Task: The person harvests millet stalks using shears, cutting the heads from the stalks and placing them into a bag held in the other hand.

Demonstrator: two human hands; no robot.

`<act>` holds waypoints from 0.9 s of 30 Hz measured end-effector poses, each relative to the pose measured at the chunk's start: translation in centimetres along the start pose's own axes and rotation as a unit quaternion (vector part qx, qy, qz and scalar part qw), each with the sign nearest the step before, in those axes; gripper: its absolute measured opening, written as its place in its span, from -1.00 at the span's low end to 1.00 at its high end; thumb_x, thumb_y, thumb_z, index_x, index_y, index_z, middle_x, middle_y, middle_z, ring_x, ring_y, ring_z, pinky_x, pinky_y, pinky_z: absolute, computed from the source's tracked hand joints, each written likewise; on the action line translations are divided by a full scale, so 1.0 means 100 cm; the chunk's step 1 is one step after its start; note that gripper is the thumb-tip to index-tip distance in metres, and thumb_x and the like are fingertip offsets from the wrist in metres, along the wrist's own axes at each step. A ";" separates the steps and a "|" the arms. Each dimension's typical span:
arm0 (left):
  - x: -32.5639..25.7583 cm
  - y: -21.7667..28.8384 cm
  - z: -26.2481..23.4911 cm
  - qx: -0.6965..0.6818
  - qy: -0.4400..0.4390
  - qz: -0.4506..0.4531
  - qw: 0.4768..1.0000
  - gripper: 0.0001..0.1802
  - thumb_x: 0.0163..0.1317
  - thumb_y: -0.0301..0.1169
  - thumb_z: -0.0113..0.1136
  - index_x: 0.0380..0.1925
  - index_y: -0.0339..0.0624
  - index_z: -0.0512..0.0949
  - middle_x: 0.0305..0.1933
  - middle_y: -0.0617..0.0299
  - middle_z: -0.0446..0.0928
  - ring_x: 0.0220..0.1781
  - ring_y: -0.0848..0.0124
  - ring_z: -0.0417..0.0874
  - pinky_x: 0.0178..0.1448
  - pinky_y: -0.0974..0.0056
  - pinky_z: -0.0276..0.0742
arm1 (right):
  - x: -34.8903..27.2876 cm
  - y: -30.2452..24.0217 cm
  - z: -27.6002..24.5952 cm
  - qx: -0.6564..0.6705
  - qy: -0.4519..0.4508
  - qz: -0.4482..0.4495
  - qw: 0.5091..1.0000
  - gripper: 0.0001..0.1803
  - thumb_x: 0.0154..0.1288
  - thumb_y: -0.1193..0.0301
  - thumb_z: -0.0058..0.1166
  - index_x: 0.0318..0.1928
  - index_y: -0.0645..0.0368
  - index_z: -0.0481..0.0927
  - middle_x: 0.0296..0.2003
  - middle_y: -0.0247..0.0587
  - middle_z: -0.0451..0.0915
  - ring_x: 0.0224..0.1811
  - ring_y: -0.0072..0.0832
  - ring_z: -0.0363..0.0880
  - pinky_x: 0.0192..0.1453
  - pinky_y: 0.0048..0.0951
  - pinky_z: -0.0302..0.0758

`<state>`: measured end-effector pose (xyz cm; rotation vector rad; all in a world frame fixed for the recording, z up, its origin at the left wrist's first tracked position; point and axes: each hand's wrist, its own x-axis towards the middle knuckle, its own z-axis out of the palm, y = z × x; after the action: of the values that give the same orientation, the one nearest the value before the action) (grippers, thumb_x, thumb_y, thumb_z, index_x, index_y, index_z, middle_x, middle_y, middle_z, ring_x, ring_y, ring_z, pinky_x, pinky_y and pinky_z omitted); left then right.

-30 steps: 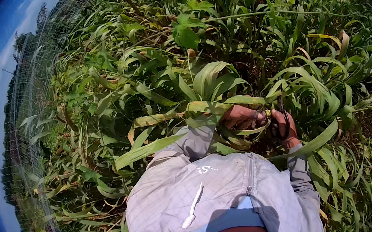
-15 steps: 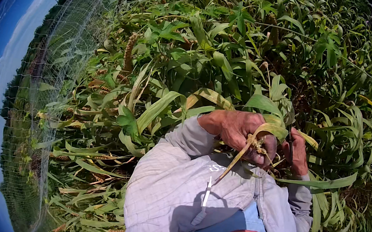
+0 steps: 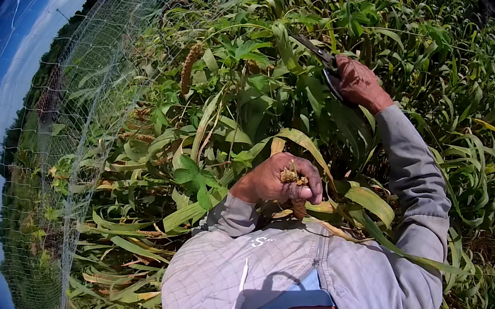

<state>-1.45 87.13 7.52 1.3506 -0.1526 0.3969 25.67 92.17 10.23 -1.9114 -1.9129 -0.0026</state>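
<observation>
My left hand (image 3: 285, 179) is closed in front of my chest. It grips several millet ears (image 3: 292, 177); their pale tan ends stick out above the fist, and a brown ear end hangs below it. Farther out and to the right, my right hand (image 3: 360, 82) is wrapped round the handles of a pair of pruning shears (image 3: 322, 54). The dark blades point up and left among the green leaves. Long yellowing leaves (image 3: 372, 203) lie just right of my left hand.
Dense leafy stalks surround me. A brown millet ear (image 3: 190, 69) stands upright at the left, beside a broad lobed green leaf (image 3: 195, 180) lower down. Thin white netting (image 3: 84, 133) runs along the left side, with trees and sky beyond.
My right hand has moved from beside my left hand out and up to the far side, carrying the shears. My left hand has shifted left and slightly down, still gripping the millet ears.
</observation>
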 end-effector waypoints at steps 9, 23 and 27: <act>-0.008 -0.024 -0.021 -0.049 0.050 -0.044 0.997 -0.84 0.24 -0.45 0.29 -0.28 -0.34 0.58 -0.33 0.05 0.60 -0.21 0.21 0.68 -0.06 0.14 0.59 | -0.018 -0.003 0.030 0.758 0.047 0.214 0.614 -0.72 0.37 0.24 0.10 -0.46 -0.09 0.33 -0.69 -0.65 0.17 -0.77 -0.78 0.11 -0.72 -0.70 0.07; -0.005 -0.049 -0.034 -0.084 0.121 -0.055 0.988 -0.78 0.22 -0.38 0.27 -0.29 -0.34 0.52 -0.44 0.03 0.55 -0.27 0.16 0.64 -0.08 0.06 0.60 | -0.063 0.011 0.057 0.527 0.096 0.192 0.823 -0.65 0.31 0.14 0.15 -0.42 0.16 0.48 -0.62 -0.46 0.37 -0.58 -0.67 0.38 -0.47 -0.57 0.35; -0.014 -0.053 -0.034 -0.124 0.175 -0.064 0.975 -0.74 0.20 -0.36 0.30 -0.27 -0.34 0.51 -0.44 0.05 0.53 -0.27 0.16 0.64 -0.09 0.05 0.61 | -0.028 0.018 0.034 0.480 -0.001 0.123 0.869 -0.59 0.34 0.08 0.10 -0.41 0.18 0.43 -0.53 -0.40 0.42 -0.54 -0.60 0.35 -0.45 -0.48 0.30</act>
<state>-1.20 89.28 1.41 1.0196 0.1732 0.4832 26.27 90.58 5.76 -1.3924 -1.2364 0.8592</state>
